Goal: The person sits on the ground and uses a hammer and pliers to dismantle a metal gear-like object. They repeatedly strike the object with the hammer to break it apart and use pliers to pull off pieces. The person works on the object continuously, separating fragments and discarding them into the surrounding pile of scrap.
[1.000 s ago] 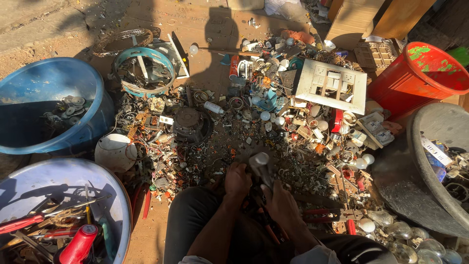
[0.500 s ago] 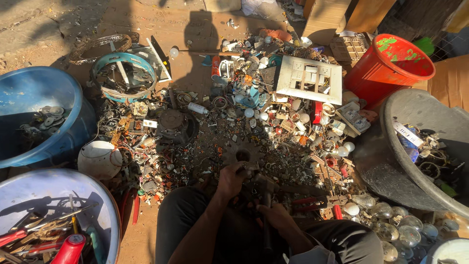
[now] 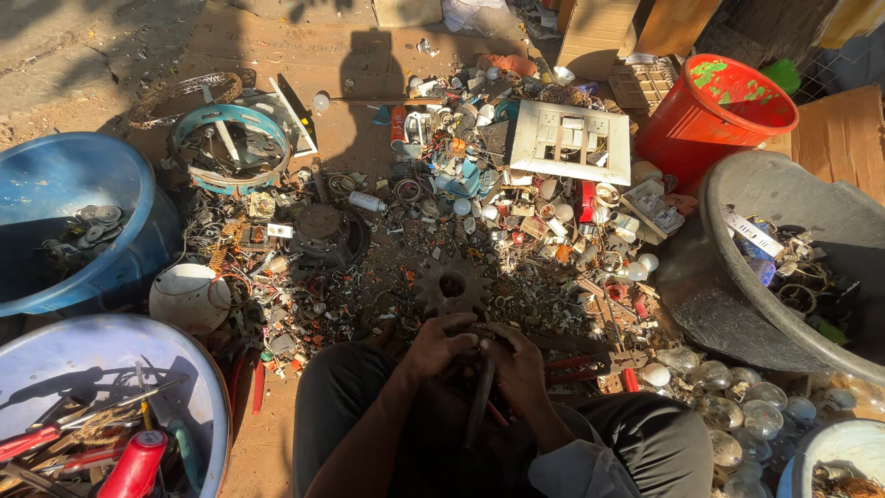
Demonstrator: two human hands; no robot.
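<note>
A dark rod point(image 3: 479, 406) stands upright in the person's lap, its top caught between both hands, the left hand point(image 3: 442, 346) and right hand point(image 3: 518, 364) curled shut around it and pressed together, just below the gear point(image 3: 452, 286) lying amid scrap on the ground point(image 3: 350, 138).

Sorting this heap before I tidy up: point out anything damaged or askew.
The white square switch plate lies tilted on the scrap, its openings bare. Clear glass bulbs lie loose on the ground by the grey basin. Both hands grip a dark rod.
</note>
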